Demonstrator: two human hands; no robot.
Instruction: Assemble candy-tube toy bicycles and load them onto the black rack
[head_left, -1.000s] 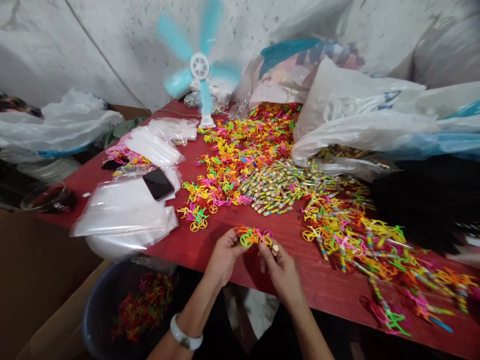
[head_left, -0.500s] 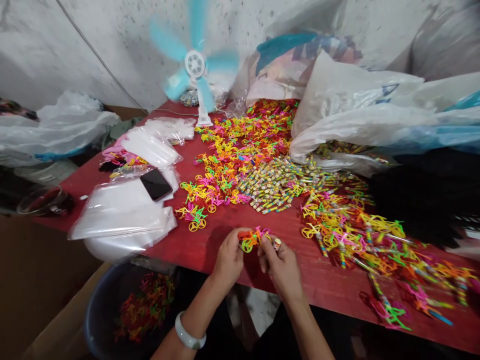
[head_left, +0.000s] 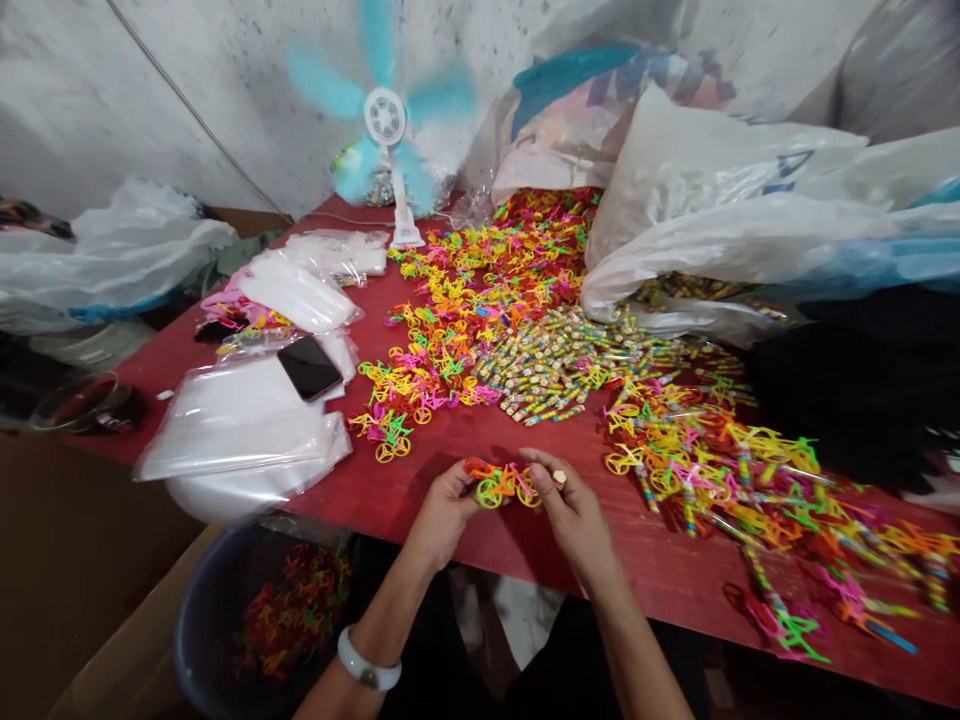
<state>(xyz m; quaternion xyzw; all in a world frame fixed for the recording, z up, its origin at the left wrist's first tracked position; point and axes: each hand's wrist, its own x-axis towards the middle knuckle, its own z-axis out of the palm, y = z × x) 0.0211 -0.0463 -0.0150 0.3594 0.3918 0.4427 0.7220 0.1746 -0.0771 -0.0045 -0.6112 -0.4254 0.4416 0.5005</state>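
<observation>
Over the table's front edge, a small toy bicycle (head_left: 504, 484) in orange, green, yellow and pink plastic is held between both hands. My left hand (head_left: 441, 512) pinches its red-orange end, while my right hand (head_left: 576, 520) has thumb and fingers closed on the yellow wheel's end. A pale round end of a patterned tube (head_left: 559, 478) pokes out between my right fingers; the rest of it is hidden. Ahead lies a heap of patterned tubes (head_left: 536, 365). Loose toy bicycles (head_left: 390, 390) are spread left of it. To the right, bicycles mixed with tubes (head_left: 697, 460) form another pile.
A fan (head_left: 385, 118) with blurred blue blades stands at the back of the red table (head_left: 405, 510). Clear plastic bags (head_left: 232, 420) and a phone (head_left: 309, 368) lie left. A tub (head_left: 187, 620) of plastic pieces sits below. Large white sacks (head_left: 720, 190) crowd the back right.
My hands have moved slightly apart, and more of the toy bicycle shows between them. The tube end stays in my right fingers. The view has shifted slightly.
</observation>
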